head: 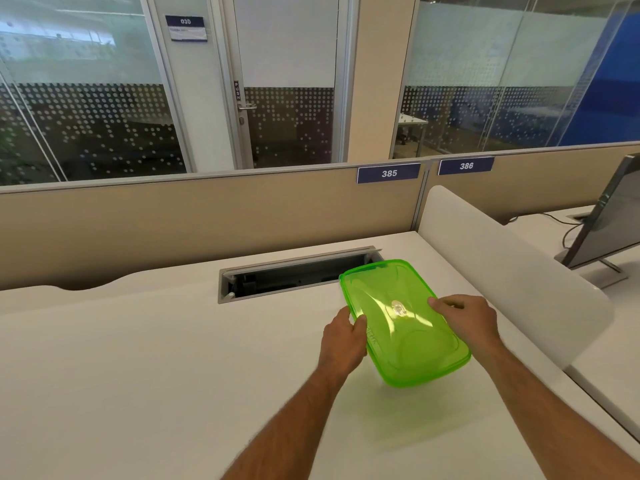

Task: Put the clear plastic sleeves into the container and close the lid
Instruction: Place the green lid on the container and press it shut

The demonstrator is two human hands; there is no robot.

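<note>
A translucent green plastic container (pixel 401 327) with its green lid on top sits on the white desk (pixel 156 358), turned at an angle, its far end near the cable slot. My left hand (pixel 344 336) grips its left long edge, thumb over the lid rim. My right hand (pixel 465 318) holds the right long edge, fingers resting on the lid. Through the green plastic I cannot tell what is inside. No clear plastic sleeves show anywhere on the desk.
An open cable slot (pixel 294 275) is cut into the desk just behind the container. A white divider panel (pixel 502 271) stands to the right, with a monitor (pixel 609 223) beyond it. A beige partition (pixel 207 223) runs along the back.
</note>
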